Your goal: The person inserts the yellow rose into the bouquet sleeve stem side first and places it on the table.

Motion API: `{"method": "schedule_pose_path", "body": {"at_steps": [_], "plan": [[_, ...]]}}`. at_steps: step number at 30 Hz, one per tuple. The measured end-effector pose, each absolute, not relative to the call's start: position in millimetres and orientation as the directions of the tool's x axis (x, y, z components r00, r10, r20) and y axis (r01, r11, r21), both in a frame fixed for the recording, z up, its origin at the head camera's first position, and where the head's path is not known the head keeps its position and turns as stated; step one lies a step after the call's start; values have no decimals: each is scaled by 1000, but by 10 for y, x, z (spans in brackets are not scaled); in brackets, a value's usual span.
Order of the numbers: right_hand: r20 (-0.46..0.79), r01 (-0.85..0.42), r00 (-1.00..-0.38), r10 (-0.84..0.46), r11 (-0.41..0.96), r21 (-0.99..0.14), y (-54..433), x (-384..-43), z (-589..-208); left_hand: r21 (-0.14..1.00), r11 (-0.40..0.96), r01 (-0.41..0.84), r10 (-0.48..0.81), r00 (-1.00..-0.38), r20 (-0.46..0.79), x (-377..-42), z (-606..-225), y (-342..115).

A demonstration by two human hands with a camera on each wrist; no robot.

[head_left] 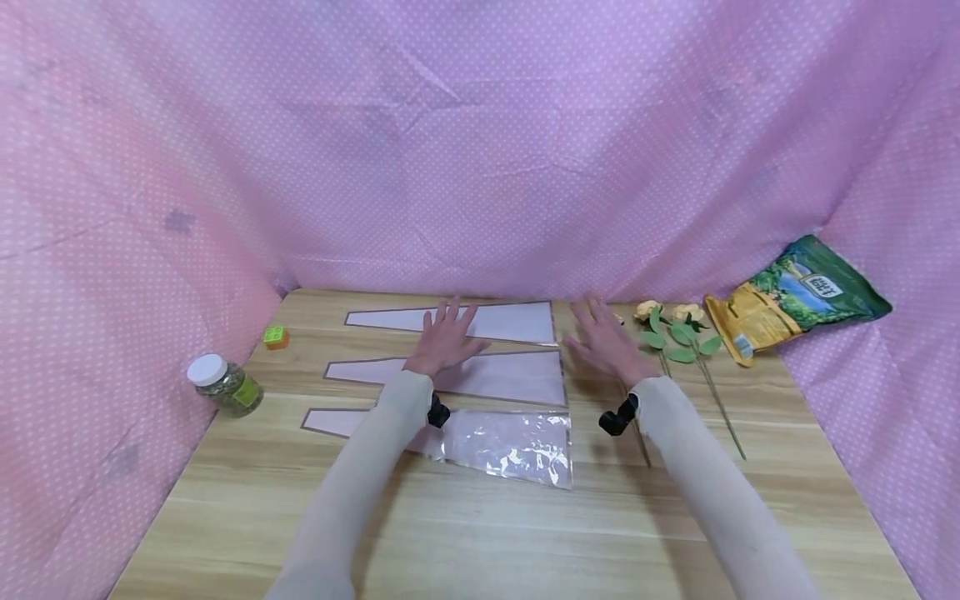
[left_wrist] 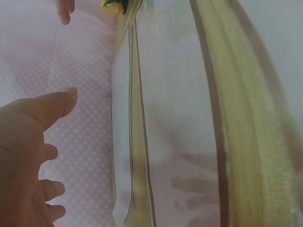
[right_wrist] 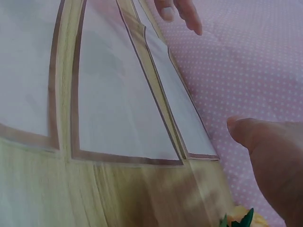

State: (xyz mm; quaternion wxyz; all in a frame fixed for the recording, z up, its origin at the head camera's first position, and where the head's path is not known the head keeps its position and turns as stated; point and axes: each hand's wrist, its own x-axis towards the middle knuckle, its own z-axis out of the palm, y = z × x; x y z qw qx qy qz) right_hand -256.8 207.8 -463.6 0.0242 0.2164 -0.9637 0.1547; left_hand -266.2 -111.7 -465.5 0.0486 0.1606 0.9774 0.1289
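Observation:
Three long tapered white sheets with brown borders lie in rows on the wooden table: a back sheet (head_left: 517, 321), a middle sheet (head_left: 517, 375) and a glossy front sheet (head_left: 517, 446) that looks covered in clear plastic. My left hand (head_left: 444, 340) hovers over the back and middle sheets, fingers spread, holding nothing. Its shadow falls on a sheet in the left wrist view. Just past the sheets' wide right ends is my right hand (head_left: 607, 343), also spread and holding nothing, above bare wood. Beside it lie cream-yellow roses (head_left: 687, 314) on long stems, one partly hidden by the hand.
On the left stand a jar with a white lid (head_left: 225, 383) and a small green-and-orange block (head_left: 276, 337). A green and yellow packet (head_left: 798, 300) lies at the back right corner. Pink dotted cloth (head_left: 480, 183) hangs around the table's back and sides.

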Motion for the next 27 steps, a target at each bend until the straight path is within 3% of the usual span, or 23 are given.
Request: {"method": "schedule_pose_path", "body": {"at_steps": [10,27], "plan": [[8,-385,-905,-426,809,-444,1956,-2653,-4790,286,913,290,325,-942,-82,-2833,-4774,-1023],[-18,-392,-895,-446,805,-446,1729,-2912,-5005,304,906,294,357,-917,-180,-3036,-4872,-786]]}}
